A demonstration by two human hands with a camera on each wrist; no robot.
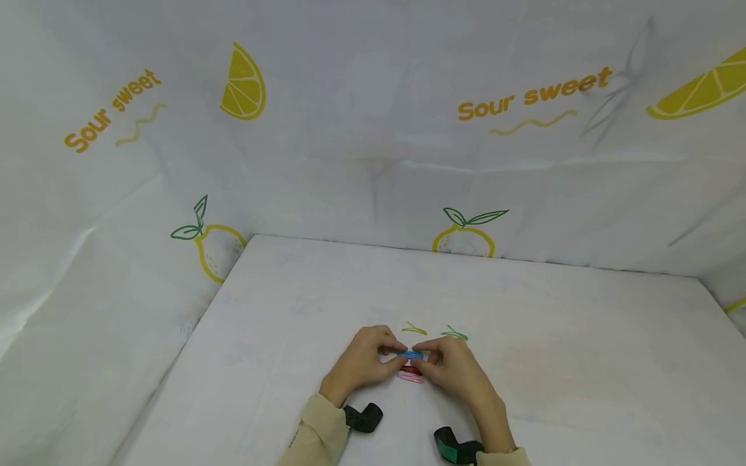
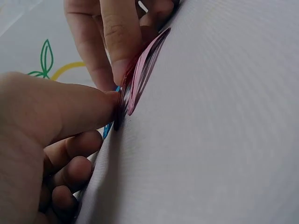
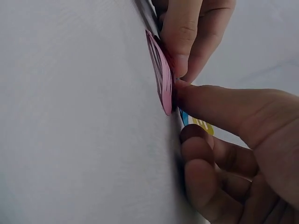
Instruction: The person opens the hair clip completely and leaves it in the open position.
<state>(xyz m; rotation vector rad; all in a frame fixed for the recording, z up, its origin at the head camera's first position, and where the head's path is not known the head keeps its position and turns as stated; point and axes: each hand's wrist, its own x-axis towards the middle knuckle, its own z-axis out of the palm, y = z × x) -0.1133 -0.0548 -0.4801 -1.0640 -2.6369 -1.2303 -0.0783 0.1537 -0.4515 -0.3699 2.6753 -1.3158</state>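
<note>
Between both hands a blue hair clip (image 1: 410,355) lies at the table surface. My left hand (image 1: 367,359) pinches its left end with thumb and forefinger, and my right hand (image 1: 457,372) pinches the right end likewise. Just nearer to me are a dark red hair clip (image 1: 411,370) and a pink hair clip (image 1: 410,377), side by side. In the right wrist view the fingers cover most of the blue clip, and only a sliver shows. Beyond the hands lie a yellow hair clip (image 1: 414,329) and, to its right, a green hair clip (image 1: 454,333).
A white cloth covers the table (image 1: 583,336). Behind it hangs a pale curtain (image 1: 361,116) printed with lemons and words. A black wrist device (image 1: 364,418) is on the left wrist, and a black and green one (image 1: 457,446) on the right.
</note>
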